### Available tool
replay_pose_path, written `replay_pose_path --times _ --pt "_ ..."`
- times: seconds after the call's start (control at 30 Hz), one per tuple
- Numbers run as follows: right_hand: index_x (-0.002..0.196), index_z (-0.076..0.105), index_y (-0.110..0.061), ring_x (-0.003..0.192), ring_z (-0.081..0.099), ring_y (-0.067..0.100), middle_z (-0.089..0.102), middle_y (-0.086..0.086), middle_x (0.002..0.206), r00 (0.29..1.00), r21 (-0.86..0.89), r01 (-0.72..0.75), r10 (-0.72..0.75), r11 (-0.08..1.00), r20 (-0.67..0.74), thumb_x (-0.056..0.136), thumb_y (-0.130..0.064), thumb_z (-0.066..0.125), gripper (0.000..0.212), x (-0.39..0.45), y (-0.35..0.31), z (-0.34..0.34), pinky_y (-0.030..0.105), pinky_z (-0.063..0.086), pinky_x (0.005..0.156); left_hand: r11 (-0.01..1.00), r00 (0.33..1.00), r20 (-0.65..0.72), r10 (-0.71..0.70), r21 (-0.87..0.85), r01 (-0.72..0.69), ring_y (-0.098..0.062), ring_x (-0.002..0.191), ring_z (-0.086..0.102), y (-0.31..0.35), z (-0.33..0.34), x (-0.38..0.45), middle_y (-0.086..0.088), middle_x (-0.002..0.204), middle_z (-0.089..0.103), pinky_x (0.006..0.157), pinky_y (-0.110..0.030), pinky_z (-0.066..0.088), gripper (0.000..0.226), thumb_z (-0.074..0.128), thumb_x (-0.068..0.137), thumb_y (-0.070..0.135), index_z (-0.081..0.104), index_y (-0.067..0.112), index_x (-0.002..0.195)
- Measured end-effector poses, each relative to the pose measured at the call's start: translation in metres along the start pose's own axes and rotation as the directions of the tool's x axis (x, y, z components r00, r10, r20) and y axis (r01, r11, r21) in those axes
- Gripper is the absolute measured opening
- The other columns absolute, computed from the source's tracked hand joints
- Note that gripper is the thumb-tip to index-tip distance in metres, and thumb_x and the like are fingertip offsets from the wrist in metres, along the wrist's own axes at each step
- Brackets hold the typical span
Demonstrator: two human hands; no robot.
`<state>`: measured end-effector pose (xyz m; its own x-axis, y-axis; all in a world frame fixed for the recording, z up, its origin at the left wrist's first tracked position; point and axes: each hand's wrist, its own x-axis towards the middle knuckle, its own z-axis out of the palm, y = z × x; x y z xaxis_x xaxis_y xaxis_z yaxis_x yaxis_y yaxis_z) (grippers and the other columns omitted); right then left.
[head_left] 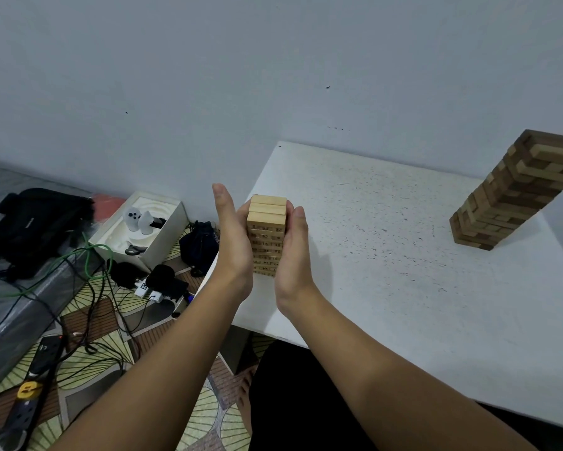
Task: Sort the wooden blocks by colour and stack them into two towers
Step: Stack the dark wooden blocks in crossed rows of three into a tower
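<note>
Now both hands press flat against a pale tower (pixel 267 234) of wooden blocks, one palm on each side. The left hand (pixel 233 236) lies along its left face with fingers straight and pointing up past the top. The right hand (pixel 293 245) lies along its right face, fingers straight, thumb beside the top layer. Between the palms the tower stands upright near the left edge of the white table (pixel 387 255). Well to the right of the hands, a darker tower (pixel 508 196) of mixed brown blocks stands on the same table, apart from everything. Left of the hands, on the floor, sit a white box (pixel 173 236) and tangled cables (pixel 88 281).
</note>
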<state>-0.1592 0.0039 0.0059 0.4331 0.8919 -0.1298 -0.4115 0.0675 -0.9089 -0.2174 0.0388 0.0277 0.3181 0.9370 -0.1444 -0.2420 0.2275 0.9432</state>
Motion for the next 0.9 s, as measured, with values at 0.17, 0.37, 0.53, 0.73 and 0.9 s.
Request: replay_pose_path --times 0.17,0.37,0.53,0.73,0.9 --pt "0.117 0.068 -0.026 0.098 0.071 0.005 0.076 -0.008 0.102 1.0 -0.013 0.019 -0.02 1.0 -0.025 0.112 -0.047 0.018 0.054 0.003 0.003 0.001 0.017 0.054 0.079 1.0 1.0 0.011 -0.013 0.005 0.013 -0.025 0.104 0.076 0.0 0.0 0.001 -0.012 0.108 0.079 0.105 -0.046 0.051 0.099 0.007 0.096 0.081 0.079 0.014 0.107" --pt "0.097 0.059 -0.034 0.074 0.065 -0.018 0.07 -0.031 0.072 1.0 0.016 -0.024 0.024 1.0 0.016 0.112 -0.04 0.014 0.048 -0.002 0.0 -0.008 0.004 0.048 0.067 1.0 1.0 0.023 -0.016 0.026 0.016 -0.024 0.116 0.071 -0.004 -0.01 0.007 -0.008 0.115 0.078 0.114 -0.05 0.043 0.102 0.003 0.091 0.086 0.076 0.02 0.117" --pt "0.09 0.054 -0.036 0.066 0.061 -0.023 0.064 -0.037 0.063 0.997 0.021 -0.08 0.079 0.997 0.019 0.112 -0.041 0.011 0.048 -0.007 -0.004 -0.012 0.006 0.047 0.068 0.998 0.999 0.023 -0.048 0.045 0.047 -0.019 0.119 0.069 -0.015 -0.019 0.01 -0.005 0.12 0.077 0.112 -0.044 0.042 0.106 -0.002 0.091 0.086 0.071 0.019 0.129" --pt "0.094 0.078 -0.039 0.1 0.069 0.0 0.077 -0.013 0.102 0.998 0.021 -0.069 0.069 0.997 0.007 0.111 -0.047 0.013 0.067 -0.003 0.01 -0.005 0.026 0.049 0.094 0.998 0.997 0.03 -0.068 0.014 0.068 -0.016 0.108 0.074 -0.02 -0.011 0.005 -0.006 0.115 0.078 0.099 -0.038 0.048 0.101 0.0 0.094 0.081 0.075 0.018 0.117" --pt "0.109 0.07 -0.033 0.1 0.07 0.001 0.077 -0.012 0.102 0.999 0.0 -0.044 0.044 0.999 0.002 0.111 -0.047 0.013 0.058 -0.003 0.013 -0.003 0.025 0.05 0.093 0.998 0.997 0.032 -0.067 0.021 0.066 -0.019 0.113 0.072 -0.022 -0.012 0.006 -0.006 0.116 0.077 0.113 -0.044 0.043 0.105 0.0 0.092 0.083 0.077 0.017 0.118"
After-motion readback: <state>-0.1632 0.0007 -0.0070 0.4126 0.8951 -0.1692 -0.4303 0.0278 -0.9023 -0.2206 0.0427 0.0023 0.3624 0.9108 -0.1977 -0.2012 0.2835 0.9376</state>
